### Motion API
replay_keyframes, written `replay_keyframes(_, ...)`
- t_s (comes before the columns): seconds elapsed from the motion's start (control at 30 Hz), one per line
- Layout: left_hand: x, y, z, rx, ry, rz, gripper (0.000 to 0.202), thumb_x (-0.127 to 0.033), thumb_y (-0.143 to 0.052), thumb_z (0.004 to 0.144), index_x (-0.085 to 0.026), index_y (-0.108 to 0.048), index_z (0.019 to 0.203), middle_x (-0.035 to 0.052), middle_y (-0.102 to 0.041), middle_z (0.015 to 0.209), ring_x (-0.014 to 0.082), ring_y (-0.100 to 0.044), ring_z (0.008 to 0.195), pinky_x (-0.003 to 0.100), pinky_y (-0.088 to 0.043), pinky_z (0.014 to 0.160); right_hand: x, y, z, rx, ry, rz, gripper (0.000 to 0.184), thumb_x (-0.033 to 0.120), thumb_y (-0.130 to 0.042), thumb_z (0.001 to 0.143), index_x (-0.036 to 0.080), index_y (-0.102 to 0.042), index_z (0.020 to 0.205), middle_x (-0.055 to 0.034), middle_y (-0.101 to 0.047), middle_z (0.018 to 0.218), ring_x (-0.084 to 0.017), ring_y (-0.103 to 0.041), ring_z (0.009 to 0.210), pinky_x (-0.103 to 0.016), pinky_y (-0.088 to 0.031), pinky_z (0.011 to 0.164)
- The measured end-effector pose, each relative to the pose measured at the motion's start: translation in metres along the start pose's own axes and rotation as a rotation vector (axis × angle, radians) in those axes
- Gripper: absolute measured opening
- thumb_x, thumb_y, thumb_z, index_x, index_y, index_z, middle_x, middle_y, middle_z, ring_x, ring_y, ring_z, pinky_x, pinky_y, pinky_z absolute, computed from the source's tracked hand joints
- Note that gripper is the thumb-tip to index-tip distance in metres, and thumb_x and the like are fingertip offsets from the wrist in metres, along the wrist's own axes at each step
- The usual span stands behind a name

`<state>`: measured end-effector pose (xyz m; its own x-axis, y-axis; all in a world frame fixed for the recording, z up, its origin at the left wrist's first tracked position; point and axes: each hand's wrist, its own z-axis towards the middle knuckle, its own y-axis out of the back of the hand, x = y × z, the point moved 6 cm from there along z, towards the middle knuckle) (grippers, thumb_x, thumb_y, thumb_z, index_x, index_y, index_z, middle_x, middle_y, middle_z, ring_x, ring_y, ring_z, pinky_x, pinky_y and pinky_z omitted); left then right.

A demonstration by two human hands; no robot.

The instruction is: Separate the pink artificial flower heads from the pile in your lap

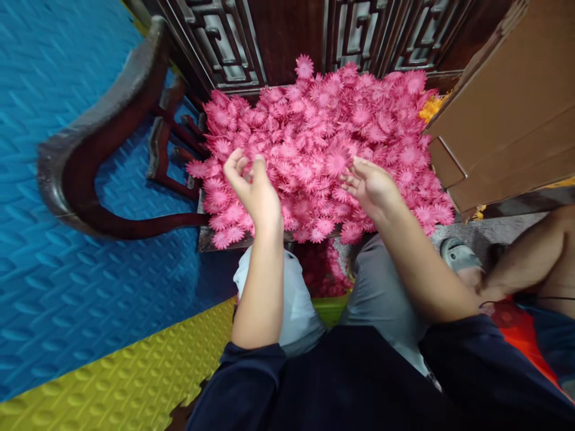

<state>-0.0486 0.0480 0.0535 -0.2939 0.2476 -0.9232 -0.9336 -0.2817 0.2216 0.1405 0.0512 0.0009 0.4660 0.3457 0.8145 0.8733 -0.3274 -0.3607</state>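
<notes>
A big heap of pink artificial flower heads covers the seat of a dark wooden chair in front of me. My left hand hovers over the heap's near left part, palm up, fingers curled with thumb and fingertips close together; whether anything is pinched there I cannot make out. My right hand is at the heap's near right, fingers stretched toward a pink flower head, touching or nearly touching it. More pink flowers lie lower down between my knees.
A brown cardboard box stands at the right, with some orange flowers beside it. Carved dark wood panels rise behind the chair. Blue foam mat and yellow foam mat cover the floor. Another person's bare leg is at the right.
</notes>
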Motion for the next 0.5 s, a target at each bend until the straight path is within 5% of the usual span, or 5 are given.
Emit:
replay_keyframes(0.27,0.002,-0.034,-0.029,0.084,-0.081,0.124,0.012,-0.022,-0.070,0.075,-0.023,-0.070,0.087,0.0024,-0.062,0.090,0.0174,-0.058,0.090,0.031,-0.046,0.083,-0.011,-0.013,-0.007,0.116,-0.033,-0.075,0.012,0.013,-0.051,0.085,0.019,-0.052,0.076,0.0065,-0.057,0.060,-0.005,-0.055,0.052,-0.018,-0.044,0.053)
replay_keyframes(0.5,0.006,-0.033,-0.025,0.010,-0.148,0.271,0.005,-0.023,-0.074,0.072,-0.027,-0.072,0.074,0.0016,-0.062,0.088,0.0212,-0.055,0.092,0.039,-0.038,0.094,-0.010,-0.014,-0.009,0.134,0.000,-0.126,0.011,0.013,-0.056,0.083,0.019,-0.053,0.074,0.0072,-0.055,0.060,-0.004,-0.052,0.050,-0.016,-0.043,0.052)
